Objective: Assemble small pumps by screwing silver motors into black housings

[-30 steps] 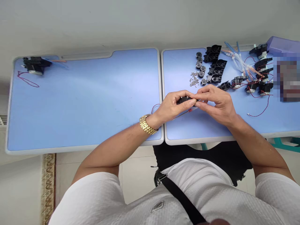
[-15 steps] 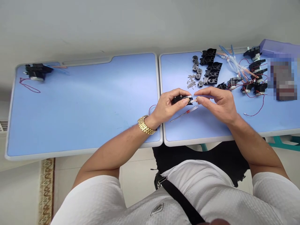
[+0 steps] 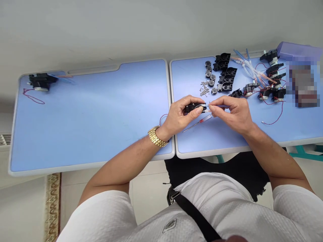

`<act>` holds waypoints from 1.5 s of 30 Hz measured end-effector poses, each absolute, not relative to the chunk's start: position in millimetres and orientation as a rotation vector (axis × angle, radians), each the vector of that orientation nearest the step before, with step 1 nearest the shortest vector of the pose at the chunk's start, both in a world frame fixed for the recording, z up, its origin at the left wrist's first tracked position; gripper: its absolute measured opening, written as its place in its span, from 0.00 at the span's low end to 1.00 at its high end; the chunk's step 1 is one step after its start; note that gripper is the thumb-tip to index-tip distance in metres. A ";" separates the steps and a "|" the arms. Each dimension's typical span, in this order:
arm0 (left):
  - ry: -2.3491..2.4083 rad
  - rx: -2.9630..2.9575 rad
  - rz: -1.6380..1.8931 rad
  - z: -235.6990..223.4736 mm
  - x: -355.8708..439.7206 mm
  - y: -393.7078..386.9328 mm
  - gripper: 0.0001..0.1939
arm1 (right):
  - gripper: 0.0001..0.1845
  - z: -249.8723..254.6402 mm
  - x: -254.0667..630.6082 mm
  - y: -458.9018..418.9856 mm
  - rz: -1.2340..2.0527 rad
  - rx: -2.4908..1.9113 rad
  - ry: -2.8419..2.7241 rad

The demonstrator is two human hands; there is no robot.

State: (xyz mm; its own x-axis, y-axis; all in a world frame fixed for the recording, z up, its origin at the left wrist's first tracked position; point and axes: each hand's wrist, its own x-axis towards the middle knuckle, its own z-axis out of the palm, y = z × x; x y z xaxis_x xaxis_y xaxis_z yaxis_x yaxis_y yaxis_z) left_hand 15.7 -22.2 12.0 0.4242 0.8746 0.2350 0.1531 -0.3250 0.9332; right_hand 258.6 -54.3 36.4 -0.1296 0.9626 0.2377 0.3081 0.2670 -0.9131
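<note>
My left hand (image 3: pixel 179 115) is closed around a black plastic pump housing (image 3: pixel 189 107), with a red wire trailing from its wrist side. Thumb and index finger of my right hand (image 3: pixel 233 112) pinch a blue tube (image 3: pixel 223 106) at the housing's right end. White and orange tube ends show between the two hands; exactly how they sit in the housing is partly hidden by my fingers. Just below the hands a screwdriver (image 3: pixel 199 122) with a clear and red handle lies on the blue table (image 3: pixel 202 141).
Beyond my hands lie loose screws (image 3: pixel 205 90), round metal-faced parts (image 3: pixel 211 77) and black housings (image 3: pixel 225 79). Tubes (image 3: pixel 248 67) and wired black units (image 3: pixel 276 72) are to the right, beside a pixelated object (image 3: pixel 304 85). Another wired unit (image 3: pixel 40 81) sits far left.
My right fingers have shifted slightly and now pinch the blue tube more tightly near the housing. The left hand keeps its hold. The whole view has moved a little.
</note>
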 end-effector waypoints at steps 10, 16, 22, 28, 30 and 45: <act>0.888 1.722 0.979 10.4 16.6 -24.3 0.25 | 0.10 36.2 260.5 -53.1 0.918 -1.278 -1.588; 0.864 1.770 1.014 8.4 16.9 -24.2 0.24 | 0.13 37.2 260.5 -52.9 1.009 -1.308 -1.566; 0.854 1.791 1.035 7.7 17.2 -22.3 0.21 | 0.11 35.7 261.4 -51.3 0.894 -1.279 -1.660; 0.876 1.749 0.978 8.0 15.1 -20.2 0.22 | 0.10 37.0 263.6 -48.9 0.828 -1.250 -1.723; 0.877 1.736 0.959 8.3 14.5 -20.1 0.22 | 0.10 37.1 264.0 -48.7 0.807 -1.246 -1.745; 0.768 1.394 0.826 1.6 17.0 -18.8 0.26 | 0.10 38.2 267.3 -46.8 1.019 -1.191 -1.752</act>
